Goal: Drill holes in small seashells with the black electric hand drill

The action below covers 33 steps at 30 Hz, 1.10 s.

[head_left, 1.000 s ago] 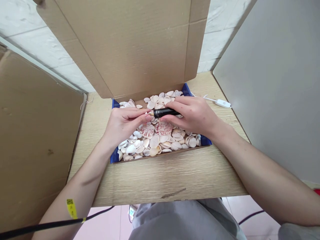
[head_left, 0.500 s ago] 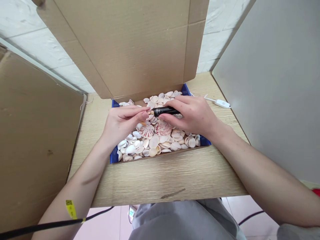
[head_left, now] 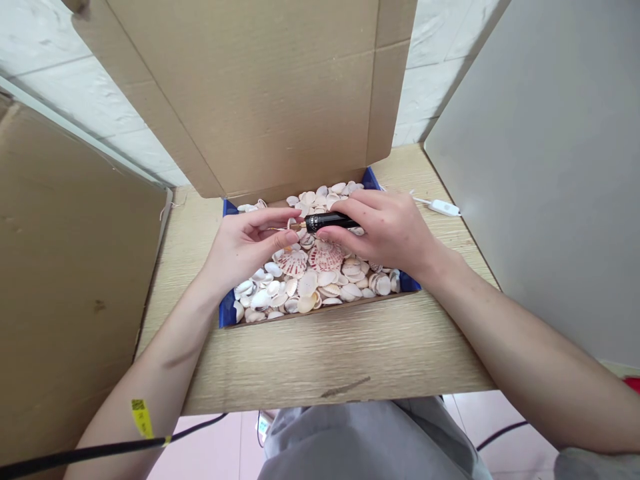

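A black tool is clamped in the right hand. A small piece is pinched in the left hand. Fingertips could be jabbed by a slipping tip.

Shells lie in box on table

Glossy black plastic tool, tipped in brassy metal. The shells are mostly chalky white and smooth, with a few ribbed and streaked red. The box is matt brown corrugated cardboard, its fold lines creased. The table has a pale wood-grain surface with a dull satin finish. The switch is smooth white plastic.
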Available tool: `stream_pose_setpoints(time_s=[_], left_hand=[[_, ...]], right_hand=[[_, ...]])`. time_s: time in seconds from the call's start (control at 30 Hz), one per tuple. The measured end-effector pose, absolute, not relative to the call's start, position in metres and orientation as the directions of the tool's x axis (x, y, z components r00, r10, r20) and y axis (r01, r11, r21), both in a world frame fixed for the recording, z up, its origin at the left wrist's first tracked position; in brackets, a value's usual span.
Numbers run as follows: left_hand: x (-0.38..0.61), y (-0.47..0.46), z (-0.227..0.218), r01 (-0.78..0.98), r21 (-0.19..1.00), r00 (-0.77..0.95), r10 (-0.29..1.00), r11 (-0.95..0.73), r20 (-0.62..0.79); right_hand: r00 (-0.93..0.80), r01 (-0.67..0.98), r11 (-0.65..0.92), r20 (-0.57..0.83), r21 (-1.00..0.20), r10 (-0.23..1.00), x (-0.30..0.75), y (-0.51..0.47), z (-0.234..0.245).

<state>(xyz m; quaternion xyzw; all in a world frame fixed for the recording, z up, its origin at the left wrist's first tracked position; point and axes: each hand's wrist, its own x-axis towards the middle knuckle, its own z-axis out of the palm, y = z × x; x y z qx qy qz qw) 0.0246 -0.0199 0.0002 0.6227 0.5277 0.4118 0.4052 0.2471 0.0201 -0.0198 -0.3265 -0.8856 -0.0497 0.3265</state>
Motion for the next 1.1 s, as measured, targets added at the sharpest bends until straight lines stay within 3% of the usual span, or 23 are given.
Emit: stream_pose_setpoints(time_s=[0.2, 0.4, 0.63, 1.1], left_hand=[[0.0217, -0.0197, 0.0002, 0.391, 0.911, 0.135, 0.987, -0.129, 0.082], [0.0244, -0.0199, -0.0018, 0.358, 0.924, 0.064, 0.991, -0.136, 0.121], [0.0204, -0.0148, -0.0023, 0.32, 0.946, -0.122, 0.988, -0.05, 0.094], [0.0198, -0.017, -0.0049, 0.232, 0.972, -0.037, 0.998, -0.038, 0.047]], right_hand=[[-0.573, 0.613, 0.78, 0.607, -0.13, 0.551, 0.2473, 0.0203, -0.0192], [-0.559, 0.625, 0.77, 0.616, -0.127, 0.555, 0.2468, 0.0196, -0.0191], [-0.452, 0.692, 0.689, 0.615, -0.214, 0.646, 0.2478, 0.0209, -0.0214], [-0.447, 0.694, 0.68, 0.6, -0.235, 0.664, 0.2477, 0.0201, -0.0209]])
